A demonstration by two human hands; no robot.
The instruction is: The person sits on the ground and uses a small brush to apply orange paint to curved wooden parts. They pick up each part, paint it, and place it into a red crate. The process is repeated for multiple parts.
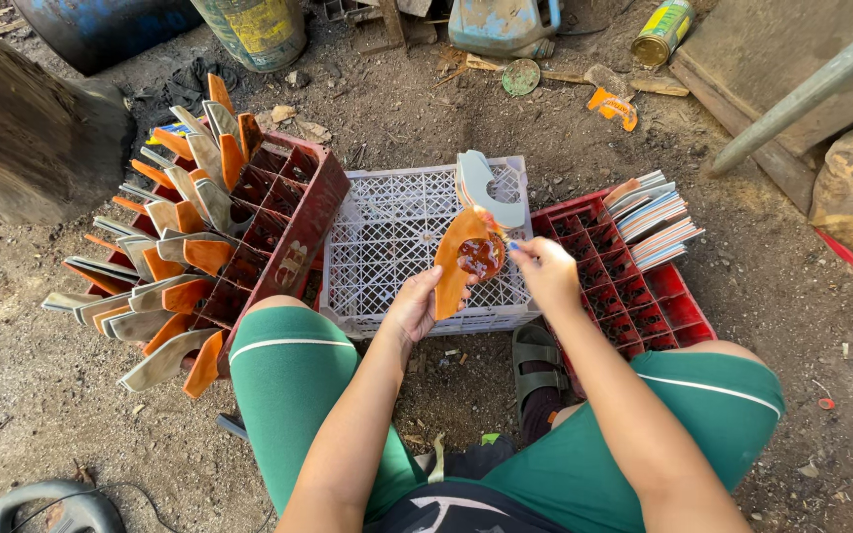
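Both forearms reach forward from between the knees over a white lattice crate (387, 247) on the dirt. The left hand (415, 306) is cupped under an orange sole-shaped piece (456, 259), gripping its lower edge and holding it upright above the crate. The right hand (545, 268) pinches a small tool — too small to make out — its tip at the glossy brown patch on the piece. Red crates flank the white one: the left (278, 227) bristling with propped orange pieces, the right (644, 296) carrying a stack of flat sheets (656, 222).
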